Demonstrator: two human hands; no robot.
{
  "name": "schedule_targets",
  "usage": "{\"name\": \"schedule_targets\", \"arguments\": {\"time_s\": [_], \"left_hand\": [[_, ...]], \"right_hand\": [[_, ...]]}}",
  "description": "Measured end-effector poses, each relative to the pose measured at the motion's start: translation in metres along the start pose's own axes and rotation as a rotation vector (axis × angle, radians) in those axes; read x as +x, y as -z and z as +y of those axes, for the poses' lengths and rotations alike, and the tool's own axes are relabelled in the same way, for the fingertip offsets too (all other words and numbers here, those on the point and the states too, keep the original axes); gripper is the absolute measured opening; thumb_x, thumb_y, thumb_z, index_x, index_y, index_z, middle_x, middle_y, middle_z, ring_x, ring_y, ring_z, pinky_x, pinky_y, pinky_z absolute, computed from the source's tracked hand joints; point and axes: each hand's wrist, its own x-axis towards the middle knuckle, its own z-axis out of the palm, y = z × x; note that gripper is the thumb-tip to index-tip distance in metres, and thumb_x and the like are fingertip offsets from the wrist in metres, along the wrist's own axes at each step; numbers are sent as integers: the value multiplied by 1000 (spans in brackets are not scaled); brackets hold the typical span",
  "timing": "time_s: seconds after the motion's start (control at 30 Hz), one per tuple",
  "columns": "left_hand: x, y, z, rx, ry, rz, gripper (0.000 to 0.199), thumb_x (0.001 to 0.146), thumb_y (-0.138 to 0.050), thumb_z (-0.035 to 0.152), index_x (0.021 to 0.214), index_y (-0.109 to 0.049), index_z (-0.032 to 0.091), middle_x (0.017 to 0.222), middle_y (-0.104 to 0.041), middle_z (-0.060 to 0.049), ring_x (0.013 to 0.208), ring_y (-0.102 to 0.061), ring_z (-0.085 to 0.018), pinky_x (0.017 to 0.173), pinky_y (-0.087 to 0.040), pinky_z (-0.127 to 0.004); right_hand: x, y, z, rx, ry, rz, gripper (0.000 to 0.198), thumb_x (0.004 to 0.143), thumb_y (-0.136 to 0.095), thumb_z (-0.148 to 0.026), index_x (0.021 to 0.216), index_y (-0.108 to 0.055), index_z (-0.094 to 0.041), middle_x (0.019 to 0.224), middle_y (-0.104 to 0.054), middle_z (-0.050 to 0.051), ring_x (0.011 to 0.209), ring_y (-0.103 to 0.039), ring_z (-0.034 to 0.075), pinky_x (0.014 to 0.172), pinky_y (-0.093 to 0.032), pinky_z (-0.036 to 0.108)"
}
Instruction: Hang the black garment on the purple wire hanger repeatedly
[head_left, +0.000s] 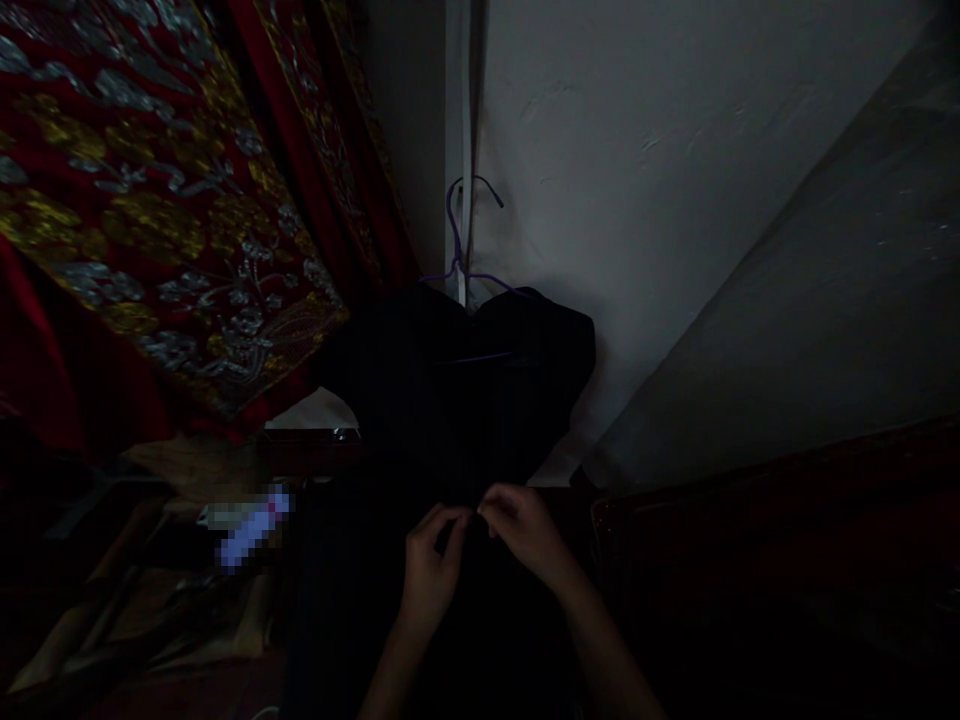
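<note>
A black garment [525, 400] with a deep V-shaped neckline hangs in front of me on a thin purple hanger [456, 235]. It is too dark to tell what kind of garment it is. My left hand [435, 560] is at the bottom of the neckline, thumb and index finger pinched at the black cloth. Close beside it, my right hand [525, 530] pinches the front of the garment too, its fingertips almost meeting those of the left. Whatever small part lies between the fingertips cannot be made out.
A red cloth [150, 200] with gold and silver embroidery hangs at the upper left. A narrow white strip [466, 100] runs down the pale wall [637, 150] behind the hanger. At the lower left is a wooden frame [251, 615] with a blurred pale object [251, 530].
</note>
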Motion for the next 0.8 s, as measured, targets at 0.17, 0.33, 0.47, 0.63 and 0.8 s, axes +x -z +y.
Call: {"name": "schedule_targets", "arguments": {"time_s": [0.17, 0.33, 0.47, 0.63, 0.8], "left_hand": [[1, -7, -12, -2, -46, 75, 17, 94, -60, 26, 106, -69, 20, 102, -72, -7, 97, -70, -22, 87, -55, -34], [2, -14, -12, 33, -111, 47, 12, 92, -55, 19, 97, -67, 20, 94, -70, -5, 88, -69, -20, 79, -54, -30], [3, -17, -6, 54, -122, 45, 13, 94, -52, 19, 89, -63, 19, 82, -67, -2, 76, -66, -17, 71, -50, -27], [2, -23, -6, 77, -99, 26, 14, 96, -51, 21, 85, -59, 20, 79, -64, -1, 74, -64, -16, 72, -49, -27], [-4, -31, -12, 114, -92, 47, 15, 97, -51, 24, 83, -57, 20, 77, -63, -1, 72, -63, -17, 69, -48, -27]], "right_hand": [[5, 4, 7, 73, -21, -45, 14, 72, -65, -31, 71, -67, -18, 62, -63, 0, 55, -58, 13, 56, -43, 24], [-7, -5, 7, 195, -83, -43, 24, 71, -70, -41, 68, -66, -17, 56, -61, -1, 51, -55, 11, 53, -40, 24], [-13, -9, 2, 300, -182, -19, 28, 69, -69, -44, 66, -66, -17, 48, -56, -2, 42, -45, 8, 44, -29, 22], [-1, -6, -13, 374, -211, 110, 25, 63, -67, -41, 60, -65, -16, 42, -52, -2, 37, -40, 7, 40, -21, 20], [32, 22, -62, 403, -87, 241, 25, 60, -62, -43, 57, -61, -18, 40, -50, -3, 35, -39, 7, 38, -19, 20]]}}
